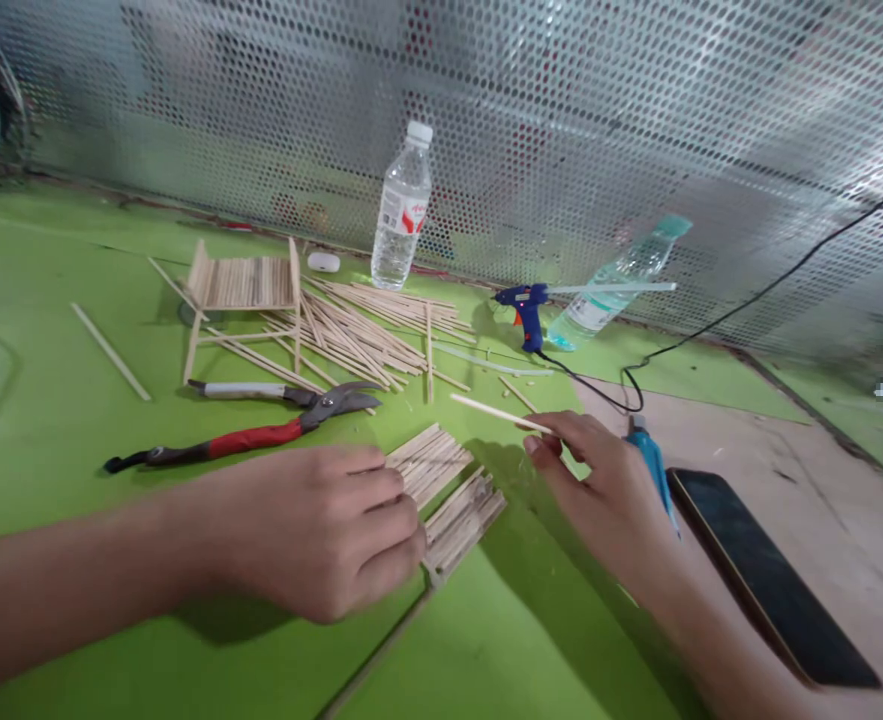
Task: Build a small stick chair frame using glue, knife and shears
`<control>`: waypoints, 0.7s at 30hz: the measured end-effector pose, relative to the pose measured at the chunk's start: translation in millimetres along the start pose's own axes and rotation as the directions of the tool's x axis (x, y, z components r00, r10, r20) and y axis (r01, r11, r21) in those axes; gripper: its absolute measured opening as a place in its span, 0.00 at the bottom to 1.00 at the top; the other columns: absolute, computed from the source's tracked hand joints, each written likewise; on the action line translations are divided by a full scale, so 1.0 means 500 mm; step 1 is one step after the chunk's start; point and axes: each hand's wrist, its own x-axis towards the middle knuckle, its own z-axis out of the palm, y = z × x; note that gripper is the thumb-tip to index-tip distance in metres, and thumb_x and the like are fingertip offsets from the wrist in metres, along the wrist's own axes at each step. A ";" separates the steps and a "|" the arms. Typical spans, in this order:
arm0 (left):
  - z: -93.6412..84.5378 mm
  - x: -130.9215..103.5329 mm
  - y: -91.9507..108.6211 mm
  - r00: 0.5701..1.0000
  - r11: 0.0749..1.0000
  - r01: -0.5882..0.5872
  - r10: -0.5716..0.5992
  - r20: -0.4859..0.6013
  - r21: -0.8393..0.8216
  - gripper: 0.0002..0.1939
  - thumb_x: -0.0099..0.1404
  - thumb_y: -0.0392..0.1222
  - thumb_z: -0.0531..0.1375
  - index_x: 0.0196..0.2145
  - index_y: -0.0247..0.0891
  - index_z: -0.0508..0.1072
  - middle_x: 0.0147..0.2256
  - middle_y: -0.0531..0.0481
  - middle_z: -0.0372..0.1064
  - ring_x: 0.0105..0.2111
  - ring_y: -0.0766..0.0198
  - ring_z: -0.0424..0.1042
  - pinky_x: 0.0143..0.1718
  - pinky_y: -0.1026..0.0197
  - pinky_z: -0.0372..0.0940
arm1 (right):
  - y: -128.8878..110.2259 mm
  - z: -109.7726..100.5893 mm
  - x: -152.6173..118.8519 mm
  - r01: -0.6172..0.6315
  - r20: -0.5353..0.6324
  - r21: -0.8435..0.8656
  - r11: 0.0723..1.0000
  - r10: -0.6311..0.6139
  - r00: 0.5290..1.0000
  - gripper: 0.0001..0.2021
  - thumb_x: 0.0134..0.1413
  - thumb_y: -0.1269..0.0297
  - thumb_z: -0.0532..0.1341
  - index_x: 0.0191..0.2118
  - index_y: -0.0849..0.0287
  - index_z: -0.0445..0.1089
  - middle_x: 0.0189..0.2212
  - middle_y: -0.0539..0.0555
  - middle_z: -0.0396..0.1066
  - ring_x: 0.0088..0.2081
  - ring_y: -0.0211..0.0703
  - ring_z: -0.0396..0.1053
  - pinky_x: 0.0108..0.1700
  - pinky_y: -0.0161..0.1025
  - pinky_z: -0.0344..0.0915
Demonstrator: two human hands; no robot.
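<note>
My right hand (pixel 591 480) pinches one thin wooden stick (pixel 497 412) by its end, the stick pointing left above the green surface. Closed, my left hand (pixel 343 530) rests over the left ends of two flat bundles of short sticks, the upper bundle (pixel 432 462) and the lower bundle (pixel 465 520); its fingertips are hidden, and so is whatever they grip. A longer stick (pixel 381 650) runs from the lower bundle toward the bottom edge. Behind my left hand lie red and white handled pruning shears (pixel 283 425). A small chair-like stick model (pixel 250 285) stands farther back.
Loose sticks (pixel 366 330) lie piled mid-table. A clear bottle (pixel 402 215) stands by the perforated metal screen (pixel 546 130). A blue glue gun (pixel 529 315) with a black cord sits beside a tilted bottle (pixel 613 290). A phone (pixel 771 580) and a blue tool (pixel 652 465) are at right.
</note>
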 end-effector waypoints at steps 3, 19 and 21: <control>0.005 -0.005 -0.001 0.994 0.999 -0.053 0.053 0.092 -0.003 0.10 0.73 0.35 0.59 0.46 0.36 0.80 0.48 0.44 0.81 0.44 0.57 0.78 0.45 0.55 0.72 | -0.001 0.007 0.001 -0.012 0.077 0.000 1.000 0.012 0.997 0.10 0.66 0.61 0.58 0.42 0.54 0.77 0.36 0.56 0.78 0.37 0.50 0.74 0.37 0.45 0.68; 0.017 -0.008 -0.011 0.996 0.998 -0.049 0.046 0.071 0.045 0.09 0.74 0.34 0.58 0.47 0.37 0.79 0.46 0.46 0.80 0.42 0.58 0.77 0.40 0.55 0.69 | -0.021 0.016 -0.013 0.066 0.296 0.043 0.997 -0.076 0.952 0.10 0.68 0.64 0.58 0.40 0.54 0.77 0.35 0.54 0.78 0.38 0.49 0.72 0.38 0.45 0.66; 0.015 -0.010 -0.012 0.997 0.999 -0.033 0.032 0.068 0.009 0.09 0.73 0.33 0.59 0.47 0.37 0.78 0.47 0.46 0.80 0.42 0.58 0.76 0.41 0.54 0.68 | -0.022 0.016 -0.013 0.073 0.292 0.044 0.996 -0.083 0.953 0.10 0.68 0.64 0.58 0.39 0.54 0.77 0.34 0.54 0.77 0.37 0.48 0.72 0.37 0.44 0.65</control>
